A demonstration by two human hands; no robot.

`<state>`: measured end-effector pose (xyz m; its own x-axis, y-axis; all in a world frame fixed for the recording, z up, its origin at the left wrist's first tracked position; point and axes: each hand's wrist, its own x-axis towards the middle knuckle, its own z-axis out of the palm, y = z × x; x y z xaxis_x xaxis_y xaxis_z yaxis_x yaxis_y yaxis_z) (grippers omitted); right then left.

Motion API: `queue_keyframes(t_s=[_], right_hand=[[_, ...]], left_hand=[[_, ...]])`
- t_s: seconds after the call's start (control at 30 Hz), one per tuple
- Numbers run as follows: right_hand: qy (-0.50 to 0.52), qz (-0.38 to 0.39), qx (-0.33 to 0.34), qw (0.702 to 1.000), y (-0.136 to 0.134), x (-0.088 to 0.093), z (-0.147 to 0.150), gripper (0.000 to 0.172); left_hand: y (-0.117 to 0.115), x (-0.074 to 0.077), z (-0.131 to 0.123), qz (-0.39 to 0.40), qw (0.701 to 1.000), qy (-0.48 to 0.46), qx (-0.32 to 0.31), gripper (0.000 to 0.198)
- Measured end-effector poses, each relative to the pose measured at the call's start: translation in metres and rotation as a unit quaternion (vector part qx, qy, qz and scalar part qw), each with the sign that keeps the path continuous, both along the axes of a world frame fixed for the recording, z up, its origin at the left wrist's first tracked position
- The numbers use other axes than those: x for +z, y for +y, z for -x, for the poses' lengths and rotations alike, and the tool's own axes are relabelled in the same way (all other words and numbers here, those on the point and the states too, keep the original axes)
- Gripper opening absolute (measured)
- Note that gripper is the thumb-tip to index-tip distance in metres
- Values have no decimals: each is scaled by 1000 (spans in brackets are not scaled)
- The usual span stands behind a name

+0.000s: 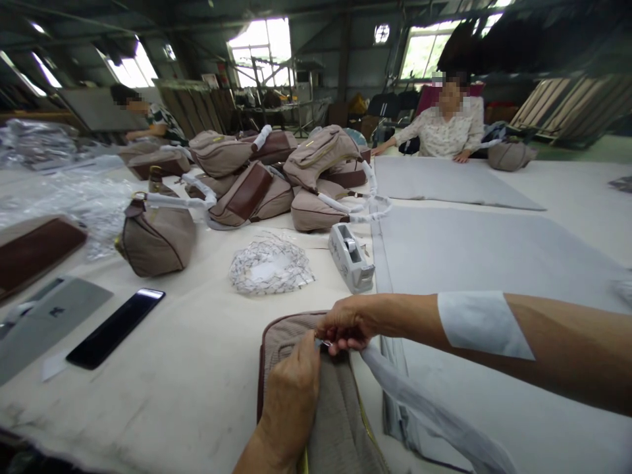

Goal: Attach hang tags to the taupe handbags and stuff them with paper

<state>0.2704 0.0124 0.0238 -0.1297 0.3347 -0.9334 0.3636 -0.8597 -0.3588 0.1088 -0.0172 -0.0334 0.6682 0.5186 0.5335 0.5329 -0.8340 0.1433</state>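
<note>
A taupe ribbed-fabric handbag [340, 421] with dark red-brown piping and a yellowish zip lies on the table in front of me. At its upper part my two hands meet over a small metal clasp [323, 342]. My left hand [291, 388] is closed, its thumb and fingertips pinched at the clasp; the exact piece inside the pinch is hidden. From the right, my right hand [348, 322] reaches across with curled fingers on the clasp. A strap wrapped in white [434, 408] runs from beneath that hand to the lower right.
A tape dispenser [351, 258] and a crumpled plastic bag [270, 264] lie beyond the handbag. Several similar bags [254, 194] are piled farther back. At left is a black phone [116, 328]. Grey sheets [488, 243] cover the right side. Two people work across the table.
</note>
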Motion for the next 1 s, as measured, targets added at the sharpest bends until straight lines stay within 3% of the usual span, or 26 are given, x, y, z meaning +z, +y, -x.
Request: queue_keyframes(t_s=[0.13,0.37,0.57,0.67,0.77,0.87,1.0], right_hand=[[14,12,-69,997,-14,3,0,27],[54,-42,-189,980,-41,13,4,19],[77,-78,-242,964,-53,8,7,18],[92,-90,-255,958,-59,4,9,17],[105,-100,-255,956,-62,1,12,17],[114,-111,-253,954,-64,-2,15,21],[120,-145,-280,941,-67,-9,20,19]], left_hand=[[2,4,-1,80,996,9,-27,21],[0,10,-3,153,987,47,-28,21],[8,33,-6,311,946,87,-8,16],[15,45,-7,443,893,85,-9,16],[21,50,-8,594,800,84,6,19],[26,51,-7,690,721,65,4,26],[27,50,-4,743,669,11,12,32]])
